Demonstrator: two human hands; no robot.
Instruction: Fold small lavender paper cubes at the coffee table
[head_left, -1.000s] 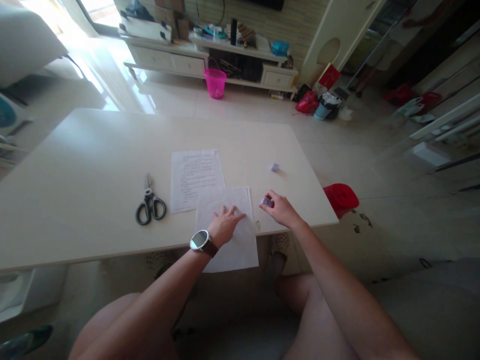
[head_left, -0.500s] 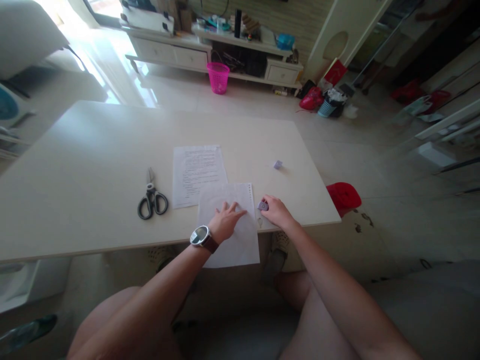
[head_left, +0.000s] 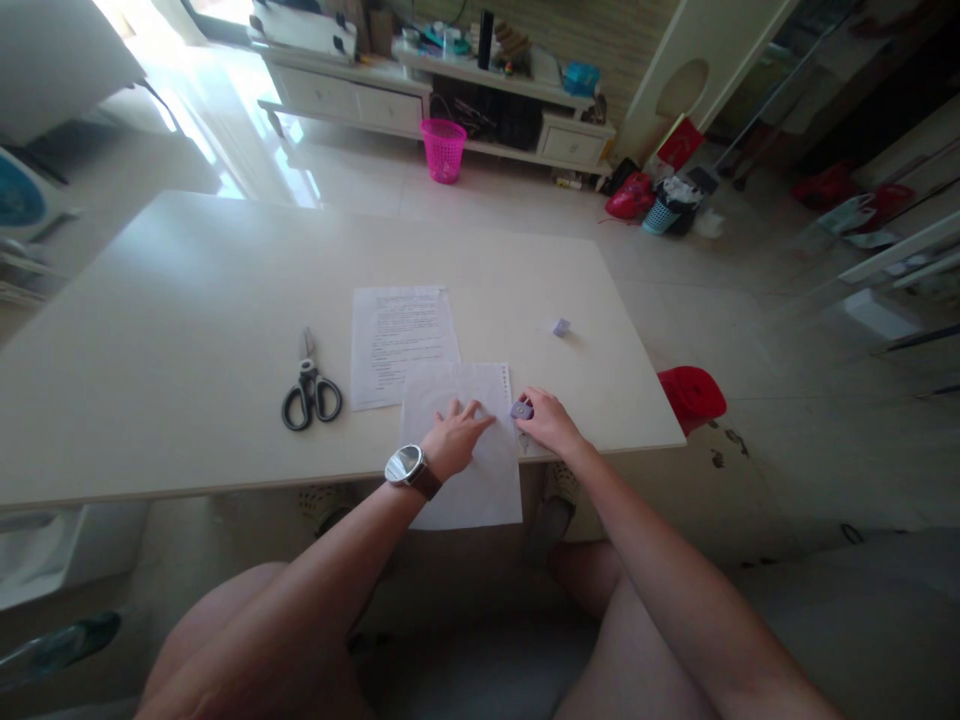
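My left hand (head_left: 456, 438), with a watch on its wrist, lies flat with fingers spread on a white sheet of paper (head_left: 465, 450) that hangs over the near edge of the cream table (head_left: 172, 330). My right hand (head_left: 549, 424) pinches a small purple object (head_left: 522, 410) at the sheet's right edge. A printed sheet (head_left: 403, 342) lies just behind, partly under the white one. Black-handled scissors (head_left: 309, 388) lie shut to the left of the papers. A second small purple piece (head_left: 560, 327) sits further back on the right.
A red stool (head_left: 691, 392) stands by the table's right corner. On the floor beyond are a pink basket (head_left: 442, 150), a low white cabinet (head_left: 450, 95) and red bags (head_left: 631, 196). My bare knees are below the table edge.
My right hand has carried the small purple object leftward, from beside the sheet to its right edge. The left hand stays flat on the paper.
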